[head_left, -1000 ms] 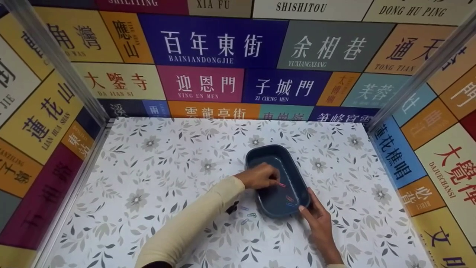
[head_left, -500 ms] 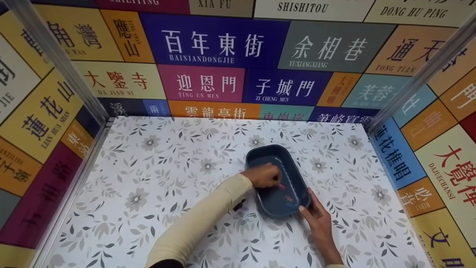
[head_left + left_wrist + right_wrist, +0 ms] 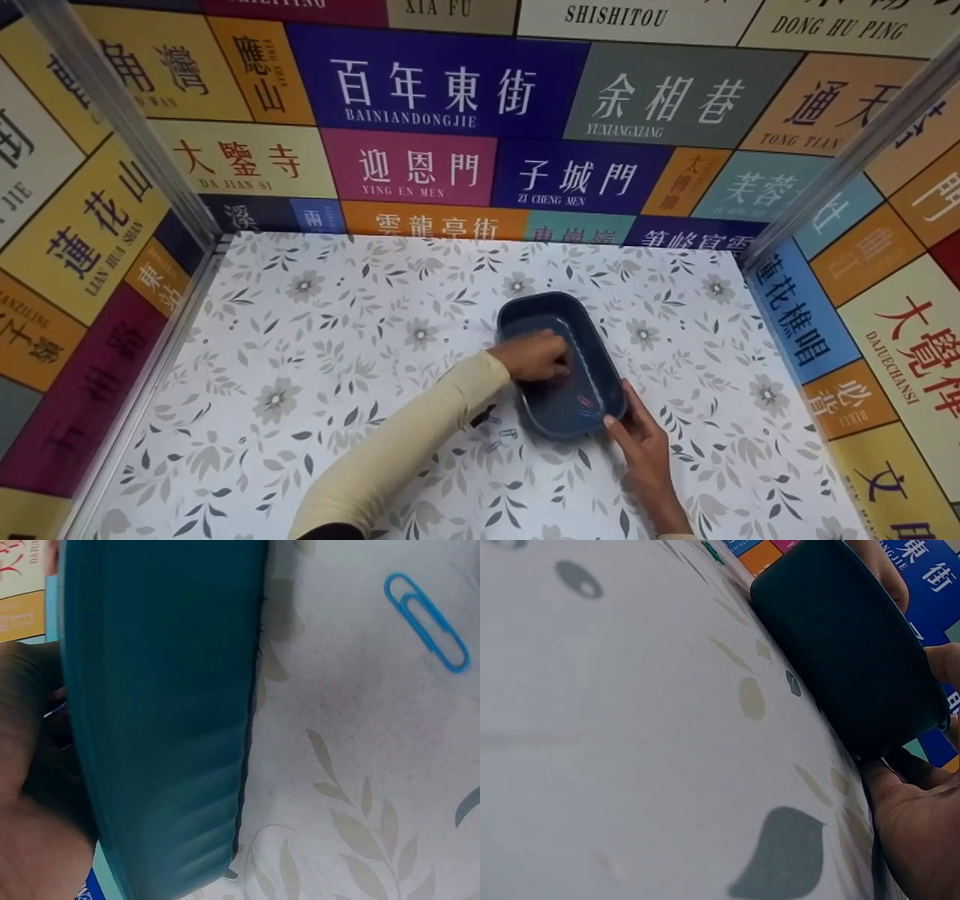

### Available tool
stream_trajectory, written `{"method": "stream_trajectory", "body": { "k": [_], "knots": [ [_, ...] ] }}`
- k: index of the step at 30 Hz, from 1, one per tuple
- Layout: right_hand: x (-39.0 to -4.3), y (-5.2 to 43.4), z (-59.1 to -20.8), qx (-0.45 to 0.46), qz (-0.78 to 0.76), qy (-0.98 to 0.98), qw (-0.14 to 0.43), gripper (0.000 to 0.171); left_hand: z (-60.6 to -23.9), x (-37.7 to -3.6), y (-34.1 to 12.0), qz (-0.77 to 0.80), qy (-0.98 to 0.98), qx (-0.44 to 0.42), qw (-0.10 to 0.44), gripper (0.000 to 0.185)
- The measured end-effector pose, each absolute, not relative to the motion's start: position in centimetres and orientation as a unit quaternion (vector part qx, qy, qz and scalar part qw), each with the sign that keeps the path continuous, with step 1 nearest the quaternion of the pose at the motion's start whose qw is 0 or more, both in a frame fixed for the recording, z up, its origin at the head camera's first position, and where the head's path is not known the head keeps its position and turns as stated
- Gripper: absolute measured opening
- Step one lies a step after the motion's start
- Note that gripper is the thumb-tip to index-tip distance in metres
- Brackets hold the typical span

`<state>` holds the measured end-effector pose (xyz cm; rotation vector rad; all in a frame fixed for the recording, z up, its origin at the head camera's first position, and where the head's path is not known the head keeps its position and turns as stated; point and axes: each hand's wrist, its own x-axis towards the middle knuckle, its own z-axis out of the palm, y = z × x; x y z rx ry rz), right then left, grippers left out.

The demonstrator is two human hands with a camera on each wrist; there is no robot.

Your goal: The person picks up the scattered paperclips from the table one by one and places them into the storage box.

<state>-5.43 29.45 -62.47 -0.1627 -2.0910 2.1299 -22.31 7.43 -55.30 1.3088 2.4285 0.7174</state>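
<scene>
Floral-printed paper covers the table (image 3: pixel 315 360), and on it, toward the right of centre, sits the dark blue plastic tray (image 3: pixel 559 375), which has not shifted over the last second. What has changed is small: a second ago the left hand (image 3: pixel 536 356) hung over the tray's left rim with a pink paper clip showing at its fingertips; now that clip is no longer visible under the fingers, and the hand has sunk a little lower into the tray. I judge the clip is either just let go or hidden beneath the fingers, so the drop into the tray is at or near its finish; the head view does not show which, and the left wrist view shows only the tray's outer wall and part of a hand, so I cannot tell whether those curled fingers still pinch anything. The left arm in its cream sleeve (image 3: pixel 405 442) reaches diagonally up from the lower edge, wrist bent down over the rim. The right hand (image 3: pixel 641 442) has stayed at the tray's near right corner, thumb and fingers resting against the wall and steadying it; the right wrist view shows fingers on the wall. Inside the tray lie red and blue clips (image 3: pixel 585 405). Just outside its near left corner, loose paper clips (image 3: pixel 499 433) remain on the table, one blue clip (image 3: pixel 427 621) clear in the left wrist view.
</scene>
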Motion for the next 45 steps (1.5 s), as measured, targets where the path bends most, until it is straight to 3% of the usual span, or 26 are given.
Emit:
{"method": "stream_trajectory", "body": {
  "k": [12, 45],
  "knots": [
    [-5.5, 29.5, -62.3, -0.057, 0.707, -0.701, 0.075, 0.071, -54.3, -21.4, 5.8, 0.371, 0.807, 0.441, 0.129, 0.016],
    [-5.3, 29.4, -62.4, -0.053, 0.707, -0.701, 0.078, 0.07, -54.0, -17.6, 2.2, 0.474, 0.763, 0.429, 0.099, 0.014]
  ]
}}
